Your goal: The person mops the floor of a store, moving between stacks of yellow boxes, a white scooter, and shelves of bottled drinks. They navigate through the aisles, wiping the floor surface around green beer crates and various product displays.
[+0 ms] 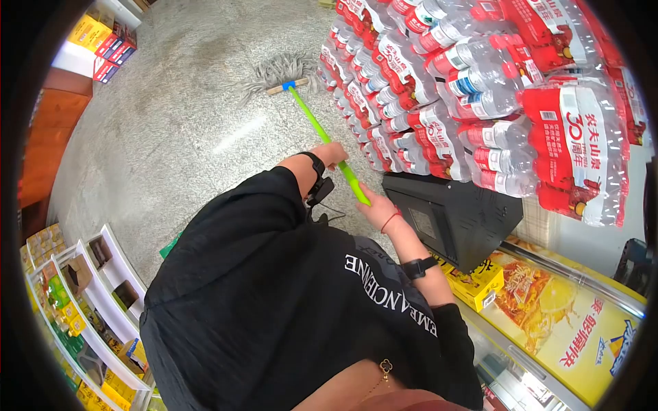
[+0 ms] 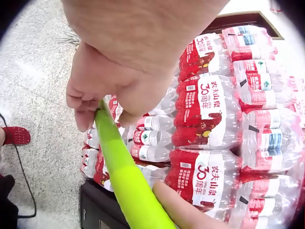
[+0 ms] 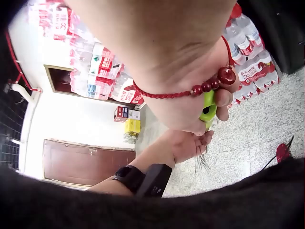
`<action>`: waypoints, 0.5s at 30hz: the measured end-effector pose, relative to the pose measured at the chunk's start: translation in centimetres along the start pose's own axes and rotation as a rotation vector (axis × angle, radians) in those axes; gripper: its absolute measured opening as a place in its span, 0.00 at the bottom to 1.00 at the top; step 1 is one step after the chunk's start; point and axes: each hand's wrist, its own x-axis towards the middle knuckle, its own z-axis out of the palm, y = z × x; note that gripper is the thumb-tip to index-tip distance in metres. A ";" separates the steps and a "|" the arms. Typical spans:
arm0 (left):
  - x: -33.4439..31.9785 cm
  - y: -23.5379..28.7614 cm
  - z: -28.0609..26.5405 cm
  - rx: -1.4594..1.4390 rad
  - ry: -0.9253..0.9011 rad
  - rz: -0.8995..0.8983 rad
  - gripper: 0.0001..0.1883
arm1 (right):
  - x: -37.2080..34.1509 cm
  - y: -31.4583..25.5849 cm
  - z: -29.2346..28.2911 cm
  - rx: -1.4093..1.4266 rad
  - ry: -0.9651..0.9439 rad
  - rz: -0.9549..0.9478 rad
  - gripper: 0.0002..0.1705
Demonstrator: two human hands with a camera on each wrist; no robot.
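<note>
A mop with a bright green handle point(image 1: 315, 123) stretches away from me in the head view. Its grey string head point(image 1: 282, 72) lies spread on the floor, joined by a blue clamp. My left hand point(image 1: 330, 155) grips the handle partway down the shaft; in the left wrist view its fingers point(image 2: 88, 102) curl round the green pole. Nearer my body, my right hand point(image 1: 378, 209) holds the handle's top end. A red beaded bracelet point(image 3: 190, 92) circles the right wrist, and the hollow end of the handle shows beside the thumb in that view.
Stacked packs of bottled water point(image 1: 439, 130) with red wrapping rise along the right. Below them stand a black box-shaped unit point(image 1: 452, 219) and a yellow printed freezer point(image 1: 548, 301). White shelves point(image 1: 103, 274) with goods are at lower left. Speckled floor point(image 1: 192, 89) lies around the mop.
</note>
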 end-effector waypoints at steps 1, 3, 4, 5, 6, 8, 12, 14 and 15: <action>0.2 0.0 1.0 0.026 -0.002 -0.022 0.19 | -1.2 -0.1 -0.5 -0.068 -0.085 0.080 0.35; -0.4 0.2 3.1 0.013 0.011 -0.037 0.18 | -3.5 1.5 -0.3 -0.036 -0.059 0.043 0.35; -1.0 0.4 4.2 0.008 0.001 -0.032 0.18 | -4.7 2.4 -0.2 -0.004 -0.037 0.008 0.35; -1.5 0.7 5.5 0.001 -0.008 -0.025 0.17 | -6.0 3.3 -0.2 -0.006 -0.030 0.011 0.35; -2.1 1.0 6.8 0.029 -0.027 -0.016 0.17 | -7.5 3.8 -0.3 -0.020 -0.058 0.027 0.34; -1.6 0.5 10.7 0.058 -0.071 -0.014 0.16 | -10.8 6.3 0.5 -0.048 -0.095 0.044 0.34; -5.4 2.5 17.3 0.066 -0.107 -0.008 0.16 | -16.5 10.3 0.6 -0.075 -0.069 -0.037 0.34; -6.6 3.1 20.9 0.045 -0.102 -0.003 0.17 | -19.5 12.5 1.1 -0.118 -0.158 0.057 0.34; -7.3 3.6 22.6 0.045 -0.106 -0.009 0.17 | -20.8 14.2 1.4 -0.050 -0.144 0.029 0.33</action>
